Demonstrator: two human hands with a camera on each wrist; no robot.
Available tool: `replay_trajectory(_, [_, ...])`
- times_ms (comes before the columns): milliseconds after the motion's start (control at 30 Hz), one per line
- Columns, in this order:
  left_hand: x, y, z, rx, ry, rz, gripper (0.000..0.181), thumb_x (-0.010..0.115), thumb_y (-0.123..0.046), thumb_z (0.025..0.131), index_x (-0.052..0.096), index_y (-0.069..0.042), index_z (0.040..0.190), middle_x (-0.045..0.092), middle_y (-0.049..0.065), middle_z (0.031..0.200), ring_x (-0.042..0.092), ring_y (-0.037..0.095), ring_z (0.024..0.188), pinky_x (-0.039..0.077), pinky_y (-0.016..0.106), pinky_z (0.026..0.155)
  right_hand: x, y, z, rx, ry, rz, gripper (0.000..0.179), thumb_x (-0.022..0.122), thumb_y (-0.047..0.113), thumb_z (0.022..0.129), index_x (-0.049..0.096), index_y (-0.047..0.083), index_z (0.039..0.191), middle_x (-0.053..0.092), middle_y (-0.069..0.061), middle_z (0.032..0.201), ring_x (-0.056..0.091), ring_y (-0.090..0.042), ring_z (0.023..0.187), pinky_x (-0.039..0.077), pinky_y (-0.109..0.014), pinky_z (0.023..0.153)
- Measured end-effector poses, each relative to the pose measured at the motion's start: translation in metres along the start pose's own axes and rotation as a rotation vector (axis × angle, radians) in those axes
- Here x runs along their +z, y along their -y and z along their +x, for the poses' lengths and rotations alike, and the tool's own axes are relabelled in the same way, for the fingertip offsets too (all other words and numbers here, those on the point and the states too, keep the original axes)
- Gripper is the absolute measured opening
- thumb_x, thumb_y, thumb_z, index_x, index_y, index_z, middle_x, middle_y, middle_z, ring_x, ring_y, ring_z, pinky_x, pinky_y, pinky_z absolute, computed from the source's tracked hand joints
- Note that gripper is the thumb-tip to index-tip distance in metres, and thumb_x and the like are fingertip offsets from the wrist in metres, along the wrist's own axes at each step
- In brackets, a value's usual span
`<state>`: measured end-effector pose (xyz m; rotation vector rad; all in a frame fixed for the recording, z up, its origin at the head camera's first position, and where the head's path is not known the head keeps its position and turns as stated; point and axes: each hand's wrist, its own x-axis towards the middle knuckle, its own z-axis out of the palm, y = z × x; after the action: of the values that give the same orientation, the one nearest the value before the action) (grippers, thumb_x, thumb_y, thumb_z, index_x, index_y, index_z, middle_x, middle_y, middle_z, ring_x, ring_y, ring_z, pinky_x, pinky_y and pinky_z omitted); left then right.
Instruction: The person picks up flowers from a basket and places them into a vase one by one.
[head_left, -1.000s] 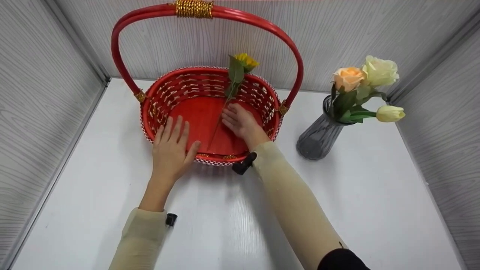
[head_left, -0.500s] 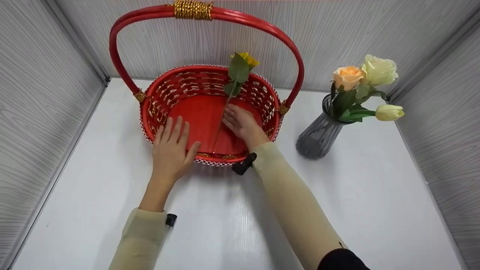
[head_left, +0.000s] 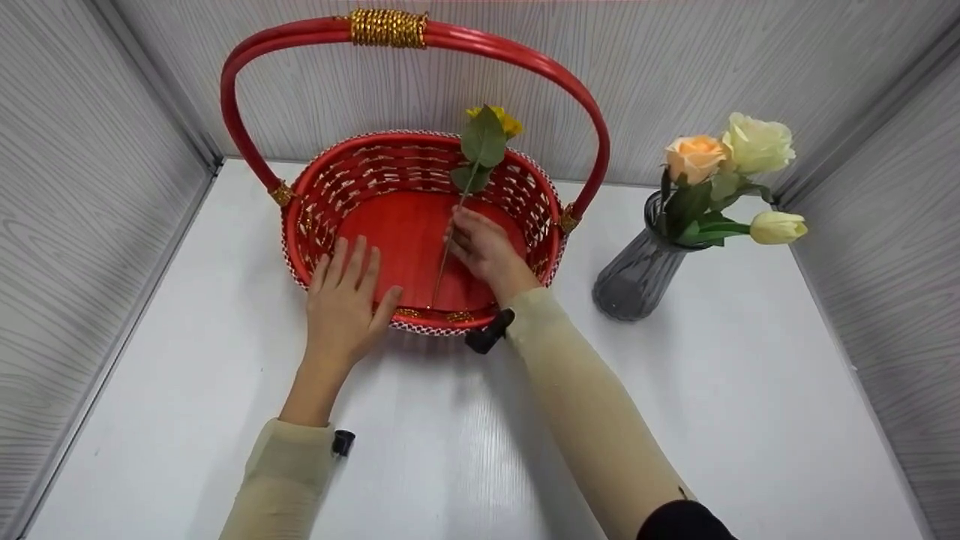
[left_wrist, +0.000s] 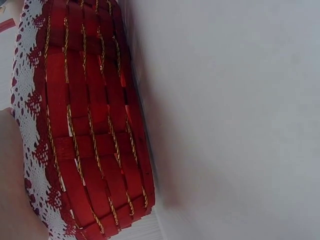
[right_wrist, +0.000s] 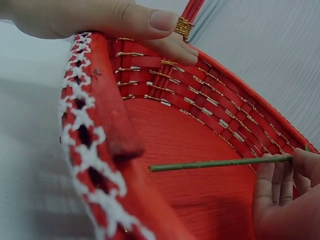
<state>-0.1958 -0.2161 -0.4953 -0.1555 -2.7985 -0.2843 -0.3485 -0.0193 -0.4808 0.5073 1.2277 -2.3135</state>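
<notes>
A red woven basket (head_left: 394, 232) with a tall arched handle stands on the white table. My left hand (head_left: 341, 304) rests flat over its near left rim, fingers straight and spread. In the right wrist view this left hand (right_wrist: 115, 20) lies across the white-laced rim. Inside the basket my right hand (head_left: 491, 251) pinches the thin green stem of a yellow flower (head_left: 484, 139) between thumb and fingers. The stem (right_wrist: 215, 163) slants across the basket floor, its cut end near the front rim. Leaf and bloom lean over the back rim; the leaf partly hides the bloom.
Right of the basket, a grey glass vase (head_left: 637, 270) leans, holding an orange rose (head_left: 695, 157), a cream rose (head_left: 759, 142) and a pale tulip (head_left: 778, 227). Panelled walls close in the table (head_left: 435, 450) at the back and sides. The basket handle (head_left: 517, 51) arches overhead.
The flower has shifted slightly right and turned, so its leaf faces the camera more. The stem's lower end has moved right. Both hands stay nearly in place.
</notes>
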Motion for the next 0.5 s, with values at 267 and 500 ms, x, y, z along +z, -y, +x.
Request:
replay_trajectory(267, [-0.0045, -0.0018, -0.0026, -0.013, 0.013, 0.002, 0.072, 0.04, -0.056, 0.099, 0.034, -0.012, 0.155, 0.029, 0.012, 0.163, 0.015, 0.034, 0.153, 0.009, 0.053, 0.124, 0.0014, -0.0035, -0.0037, -0.015, 0.032, -0.035, 0.023, 0.065, 0.009, 0.097, 0.069, 0.005, 0.119, 0.068, -0.011, 0.107, 0.064, -0.025, 0.105, 0.058, -0.033, 0.081])
replay_trajectory(500, [-0.0048, -0.0014, -0.0013, -0.019, 0.031, 0.006, 0.072, 0.039, -0.056, 0.099, 0.035, -0.011, 0.155, 0.029, 0.012, 0.163, 0.015, 0.033, 0.153, 0.012, 0.055, 0.123, 0.0031, -0.0033, -0.008, -0.09, 0.047, -0.041, 0.013, 0.06, 0.007, 0.099, 0.071, 0.011, 0.104, 0.065, -0.01, 0.095, 0.062, -0.021, 0.083, 0.057, -0.035, 0.08])
